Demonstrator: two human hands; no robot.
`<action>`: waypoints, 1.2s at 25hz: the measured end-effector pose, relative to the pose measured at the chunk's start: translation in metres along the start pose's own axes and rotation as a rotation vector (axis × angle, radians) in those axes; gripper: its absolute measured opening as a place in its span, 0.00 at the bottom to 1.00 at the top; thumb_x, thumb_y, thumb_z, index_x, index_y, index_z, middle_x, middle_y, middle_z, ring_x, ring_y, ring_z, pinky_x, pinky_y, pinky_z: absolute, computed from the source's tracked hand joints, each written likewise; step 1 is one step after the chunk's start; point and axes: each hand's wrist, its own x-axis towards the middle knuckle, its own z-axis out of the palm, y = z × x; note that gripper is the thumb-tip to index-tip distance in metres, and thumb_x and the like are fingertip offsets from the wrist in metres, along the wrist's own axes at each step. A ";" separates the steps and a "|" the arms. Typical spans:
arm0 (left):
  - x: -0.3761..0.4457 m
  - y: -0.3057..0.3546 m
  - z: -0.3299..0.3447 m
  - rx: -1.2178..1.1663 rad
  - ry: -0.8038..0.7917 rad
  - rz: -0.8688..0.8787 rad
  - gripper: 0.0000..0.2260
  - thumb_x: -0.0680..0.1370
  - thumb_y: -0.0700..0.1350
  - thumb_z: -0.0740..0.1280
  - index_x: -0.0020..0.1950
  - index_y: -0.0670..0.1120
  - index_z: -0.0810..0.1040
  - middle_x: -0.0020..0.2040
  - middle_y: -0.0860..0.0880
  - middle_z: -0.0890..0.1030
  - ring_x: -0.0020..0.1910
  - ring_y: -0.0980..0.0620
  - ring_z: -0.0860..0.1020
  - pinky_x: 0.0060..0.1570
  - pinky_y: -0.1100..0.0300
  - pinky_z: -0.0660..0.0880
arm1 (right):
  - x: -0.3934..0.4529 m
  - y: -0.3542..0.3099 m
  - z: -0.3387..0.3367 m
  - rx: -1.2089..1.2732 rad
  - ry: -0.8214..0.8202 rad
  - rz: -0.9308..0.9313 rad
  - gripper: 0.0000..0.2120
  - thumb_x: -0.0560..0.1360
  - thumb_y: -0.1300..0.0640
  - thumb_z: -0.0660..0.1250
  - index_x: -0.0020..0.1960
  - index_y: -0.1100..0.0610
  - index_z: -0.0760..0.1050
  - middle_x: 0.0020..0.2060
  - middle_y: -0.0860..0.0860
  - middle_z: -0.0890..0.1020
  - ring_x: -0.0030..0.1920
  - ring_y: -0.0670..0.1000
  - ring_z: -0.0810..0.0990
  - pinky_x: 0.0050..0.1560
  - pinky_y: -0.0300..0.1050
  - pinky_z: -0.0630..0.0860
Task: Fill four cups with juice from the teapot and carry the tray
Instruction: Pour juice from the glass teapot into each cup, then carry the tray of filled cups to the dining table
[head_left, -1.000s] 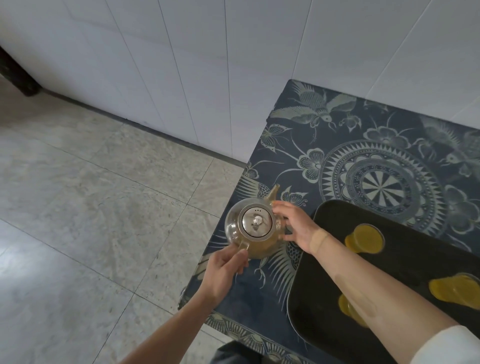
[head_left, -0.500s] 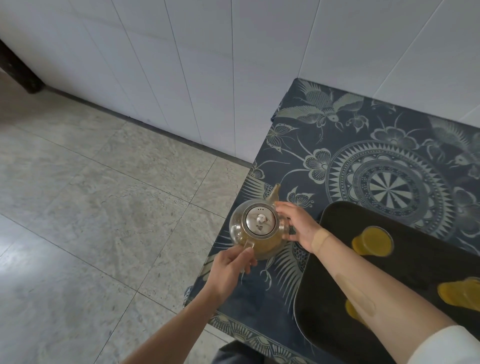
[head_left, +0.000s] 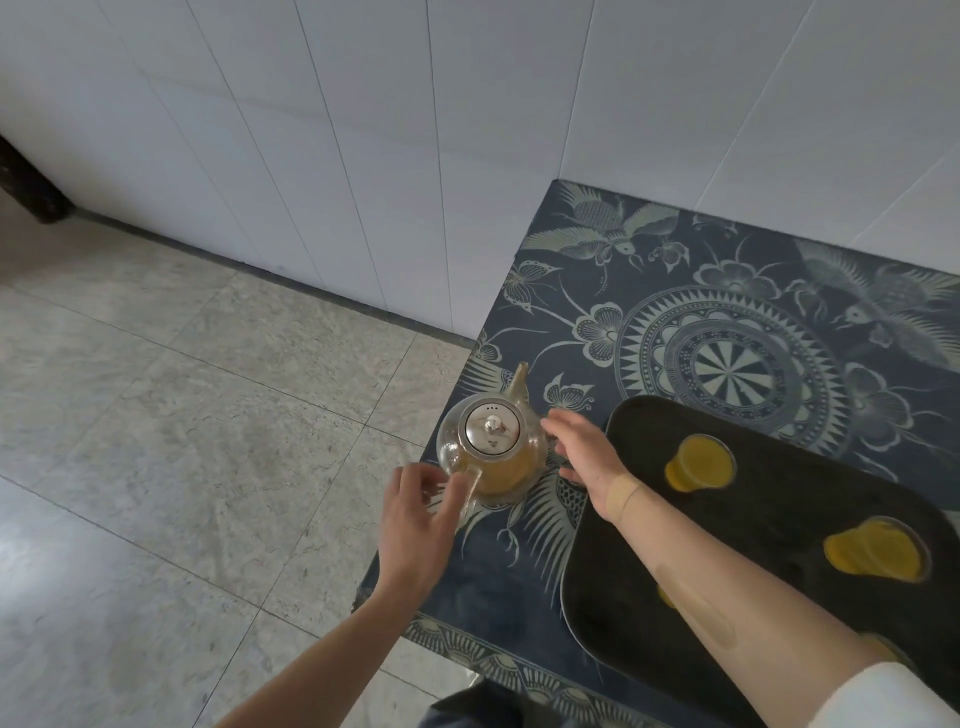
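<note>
A glass teapot (head_left: 491, 447) with a metal lid and some orange juice stands near the table's left edge, spout pointing away from me. My left hand (head_left: 415, 519) hovers at its handle with fingers spread, holding nothing. My right hand (head_left: 582, 452) is open just right of the pot, a small gap between them. A black tray (head_left: 769, 519) lies to the right with two juice-filled cups in plain sight (head_left: 701, 462) (head_left: 878, 553). My right forearm hides most of two more cups: one (head_left: 665, 597) shows only an orange sliver, the other (head_left: 883, 649) sits at the tray's near edge.
The table (head_left: 571, 249) wears a dark blue patterned cloth and stands against a white tiled wall. The teapot sits close to the left table edge, beyond which is grey tiled floor (head_left: 182, 441). A dark object (head_left: 26, 192) stands at the far left by the wall.
Both hands have let go of the teapot and opened. The left hand came off the handle; the right hand drew slightly away from the pot's side. The pot now stands alone.
</note>
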 end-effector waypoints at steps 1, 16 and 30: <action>-0.005 0.005 -0.001 0.007 0.043 0.052 0.18 0.72 0.66 0.64 0.47 0.52 0.74 0.45 0.54 0.77 0.43 0.55 0.77 0.43 0.62 0.75 | -0.006 0.003 -0.004 0.011 0.011 -0.004 0.23 0.82 0.47 0.61 0.76 0.51 0.68 0.64 0.50 0.75 0.63 0.51 0.73 0.54 0.46 0.73; -0.014 0.089 0.098 0.202 -0.527 0.219 0.14 0.80 0.58 0.62 0.57 0.49 0.77 0.50 0.52 0.83 0.47 0.53 0.82 0.52 0.48 0.81 | -0.112 0.049 -0.145 0.266 0.367 -0.062 0.12 0.82 0.53 0.63 0.63 0.51 0.78 0.55 0.51 0.83 0.50 0.50 0.82 0.47 0.46 0.77; 0.014 0.069 0.181 0.476 -0.406 -0.013 0.18 0.81 0.46 0.57 0.68 0.39 0.71 0.65 0.36 0.77 0.64 0.35 0.75 0.64 0.44 0.71 | -0.148 0.189 -0.349 0.249 0.814 0.164 0.12 0.81 0.57 0.62 0.57 0.64 0.80 0.45 0.57 0.82 0.35 0.53 0.75 0.35 0.45 0.71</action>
